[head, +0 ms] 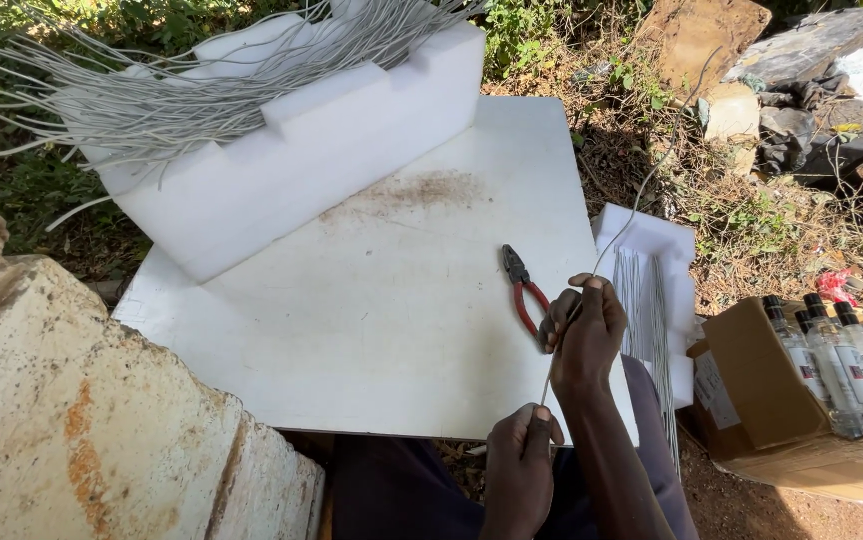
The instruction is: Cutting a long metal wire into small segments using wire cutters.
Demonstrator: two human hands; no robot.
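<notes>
My left hand (521,455) pinches the near end of a thin grey wire (639,190) at the white board's front edge. Farther along, my right hand (583,325) grips the same wire, which runs on up and to the right over the ground. Red-handled pliers (521,287) lie on the white board (391,290) just left of my right hand. A bundle of cut grey wires (181,90) rests on a stepped white foam block (291,160) at the back of the board.
Straight wire pieces lie on a white sheet (651,290) to the right. A cardboard box (751,390) of clear bottles (841,355) stands at the right. A rough concrete block (81,400) fills the lower left. Rocks and dry brush lie beyond.
</notes>
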